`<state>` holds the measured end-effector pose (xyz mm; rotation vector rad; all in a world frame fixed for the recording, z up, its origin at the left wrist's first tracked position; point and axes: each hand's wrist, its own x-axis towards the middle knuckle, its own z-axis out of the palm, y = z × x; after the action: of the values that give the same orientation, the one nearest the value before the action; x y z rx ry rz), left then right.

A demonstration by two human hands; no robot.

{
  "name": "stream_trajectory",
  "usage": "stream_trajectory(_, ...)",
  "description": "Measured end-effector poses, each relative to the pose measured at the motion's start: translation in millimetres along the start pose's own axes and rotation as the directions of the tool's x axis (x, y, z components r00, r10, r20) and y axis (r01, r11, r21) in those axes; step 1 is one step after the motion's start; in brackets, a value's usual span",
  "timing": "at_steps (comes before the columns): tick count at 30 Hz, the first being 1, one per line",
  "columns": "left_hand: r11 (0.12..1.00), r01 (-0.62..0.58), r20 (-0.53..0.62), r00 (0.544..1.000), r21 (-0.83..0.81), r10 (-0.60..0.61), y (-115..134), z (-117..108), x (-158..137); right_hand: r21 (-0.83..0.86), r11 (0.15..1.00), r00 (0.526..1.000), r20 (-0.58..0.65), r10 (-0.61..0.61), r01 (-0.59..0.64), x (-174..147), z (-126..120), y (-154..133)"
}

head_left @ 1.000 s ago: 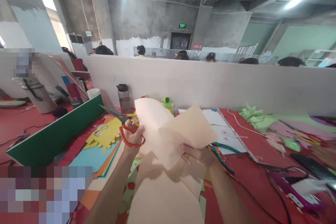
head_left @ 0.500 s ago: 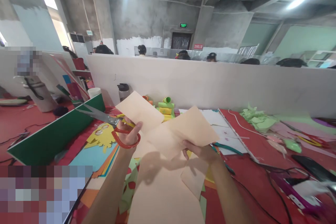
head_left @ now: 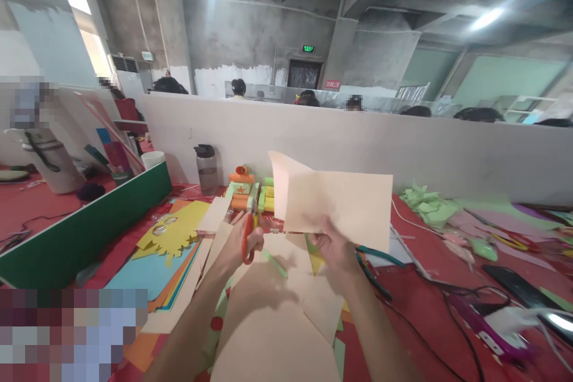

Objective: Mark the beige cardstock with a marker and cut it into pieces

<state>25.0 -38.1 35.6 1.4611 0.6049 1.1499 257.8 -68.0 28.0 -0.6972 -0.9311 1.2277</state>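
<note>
My left hand [head_left: 244, 239] is closed round the red-handled scissors [head_left: 249, 237], whose blades are foreshortened and blurred, pointing away from me. In my right hand [head_left: 331, 248] is a beige sheet of paper [head_left: 344, 197], pinched at its lower edge and raised upright. Its left end bends back along a crease. Beneath both hands lies a larger beige sheet [head_left: 273, 334], with a smaller beige piece [head_left: 322, 301] on its right side. Another beige piece [head_left: 212, 215] rests beyond my left wrist.
Rolled-paper models [head_left: 242, 188] and a water bottle [head_left: 206, 170] stand before the white partition [head_left: 313, 131]. A green board [head_left: 89, 227] borders coloured paper [head_left: 147, 271] on the left. Pliers [head_left: 380, 256], cables, a phone [head_left: 514, 280] and a purple power strip [head_left: 487, 331] lie right.
My left hand has let go of its beige paper piece and moved right, with the scissors turned forward. My right hand has lifted its paper upright, showing a broad face.
</note>
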Motion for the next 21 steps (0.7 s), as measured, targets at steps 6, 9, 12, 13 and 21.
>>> stream_trajectory(6,0.990,0.140,0.228,0.965,-0.032,-0.129,-10,21,-8,-0.028,0.976,0.957,-0.194,-0.218,0.216,3,11,2)
stream_trajectory(9,0.991,0.135,0.240,0.962,-0.022,-0.126,-15,22,-6,-0.038,0.981,0.964,-0.182,-0.191,0.188,4,8,-1)
stream_trajectory(12,0.992,0.124,0.157,0.980,0.010,-0.125,-9,12,-3,-0.066,0.987,0.980,-0.126,-0.152,0.144,1,-1,-11)
stream_trajectory(13,0.993,0.120,0.121,0.985,0.024,-0.122,-6,7,-3,-0.076,0.988,0.984,-0.108,-0.140,0.132,-1,-6,-14)
stream_trajectory(21,0.993,-0.090,-0.018,0.996,-0.071,0.089,-10,-6,2,-0.327,0.945,0.995,-0.089,-0.040,0.009,-14,-44,-23)
